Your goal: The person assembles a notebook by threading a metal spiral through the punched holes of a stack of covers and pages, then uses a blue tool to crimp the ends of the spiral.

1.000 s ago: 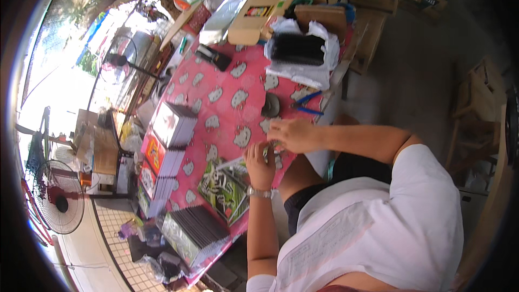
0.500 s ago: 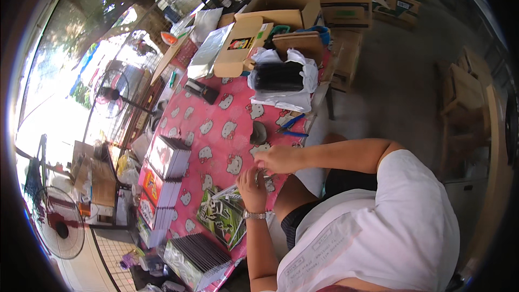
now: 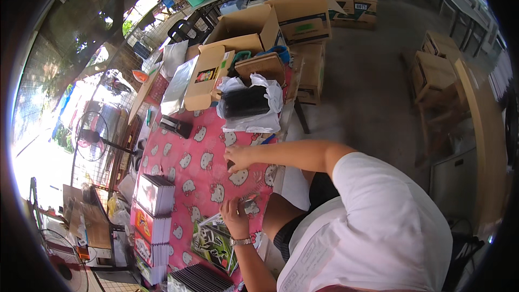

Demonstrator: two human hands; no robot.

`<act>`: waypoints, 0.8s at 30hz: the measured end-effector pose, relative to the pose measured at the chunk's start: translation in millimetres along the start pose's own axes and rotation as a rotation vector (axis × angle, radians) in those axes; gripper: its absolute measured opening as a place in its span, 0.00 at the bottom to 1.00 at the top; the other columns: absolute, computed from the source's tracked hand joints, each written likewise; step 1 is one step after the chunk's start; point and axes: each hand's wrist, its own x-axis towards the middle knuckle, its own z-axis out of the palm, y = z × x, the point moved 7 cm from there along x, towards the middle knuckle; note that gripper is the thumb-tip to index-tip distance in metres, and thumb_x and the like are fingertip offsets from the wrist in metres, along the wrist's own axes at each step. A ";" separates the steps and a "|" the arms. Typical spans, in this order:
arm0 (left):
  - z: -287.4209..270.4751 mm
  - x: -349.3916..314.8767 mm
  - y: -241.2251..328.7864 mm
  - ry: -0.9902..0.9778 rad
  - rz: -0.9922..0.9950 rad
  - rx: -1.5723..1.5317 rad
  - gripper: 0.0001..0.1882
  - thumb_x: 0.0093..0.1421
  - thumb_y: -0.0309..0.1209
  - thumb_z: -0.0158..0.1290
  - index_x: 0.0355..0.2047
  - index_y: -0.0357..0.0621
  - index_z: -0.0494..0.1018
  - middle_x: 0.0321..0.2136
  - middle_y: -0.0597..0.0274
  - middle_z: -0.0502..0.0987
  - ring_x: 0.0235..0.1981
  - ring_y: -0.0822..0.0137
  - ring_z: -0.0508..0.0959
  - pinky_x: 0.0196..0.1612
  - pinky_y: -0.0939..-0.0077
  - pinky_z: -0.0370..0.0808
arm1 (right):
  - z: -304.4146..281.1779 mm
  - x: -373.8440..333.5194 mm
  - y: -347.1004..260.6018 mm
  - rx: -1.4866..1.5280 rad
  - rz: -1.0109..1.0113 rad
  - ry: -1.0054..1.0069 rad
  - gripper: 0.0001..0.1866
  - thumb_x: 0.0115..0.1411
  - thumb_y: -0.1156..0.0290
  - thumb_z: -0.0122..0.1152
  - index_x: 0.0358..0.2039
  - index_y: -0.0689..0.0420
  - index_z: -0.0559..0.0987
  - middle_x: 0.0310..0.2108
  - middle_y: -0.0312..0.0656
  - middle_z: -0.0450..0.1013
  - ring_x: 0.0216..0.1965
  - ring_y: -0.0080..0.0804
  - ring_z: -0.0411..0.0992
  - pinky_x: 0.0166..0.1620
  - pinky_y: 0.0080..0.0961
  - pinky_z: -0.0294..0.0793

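My right hand [image 3: 240, 157] is closed around a small dark grey object [image 3: 231, 165] on the pink table; its kind is hard to make out. Lower down, my left hand [image 3: 233, 216], with a metal watch [image 3: 241, 241] at the wrist, curls its fingers at the upper edge of a green and black notebook [image 3: 212, 242]. A small shiny piece [image 3: 250, 204] shows beside those fingers, but what they grip is hidden. Blue-handled pliers [image 3: 268, 139] lie just past my right forearm, which partly covers them.
Stacked notebooks [image 3: 154, 221] line the table's left side, with another black-spined stack [image 3: 200, 278] at the bottom. A black tape dispenser [image 3: 175, 126] stands farther up. Beyond are black binding coils in white wrapping [image 3: 251, 124] and an open carton [image 3: 243, 27]. A fan [image 3: 92, 136] stands left.
My right hand has parted from my left and taken hold of the dark grey object. The left hand stays by the notebook. The whole view has shifted, so things appear farther left and lower.
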 end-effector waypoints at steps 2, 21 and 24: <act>-9.7 -7.5 -15.4 -0.004 -0.050 -0.002 0.11 0.53 0.23 0.59 0.38 0.42 0.76 0.34 0.57 0.78 0.39 0.51 0.76 0.45 0.59 0.70 | 18.9 10.8 -30.1 0.143 -0.063 -0.103 0.19 0.63 0.56 0.56 0.43 0.58 0.77 0.38 0.51 0.75 0.42 0.46 0.75 0.48 0.40 0.74; -11.1 -15.3 -36.8 0.078 -0.084 -0.028 0.25 0.56 0.19 0.57 0.54 0.39 0.65 0.39 0.47 0.78 0.38 0.52 0.80 0.42 0.61 0.75 | -54.5 -55.2 -146.1 0.059 -0.349 0.167 0.10 0.55 0.67 0.63 0.35 0.58 0.77 0.34 0.41 0.72 0.43 0.39 0.73 0.47 0.35 0.74; -12.2 -18.2 -38.7 0.080 -0.156 -0.071 0.24 0.56 0.20 0.58 0.53 0.38 0.66 0.40 0.49 0.77 0.41 0.50 0.77 0.44 0.57 0.73 | -36.2 -50.5 -138.2 0.176 -0.304 -0.087 0.13 0.57 0.65 0.62 0.39 0.58 0.75 0.39 0.44 0.70 0.42 0.39 0.73 0.44 0.35 0.75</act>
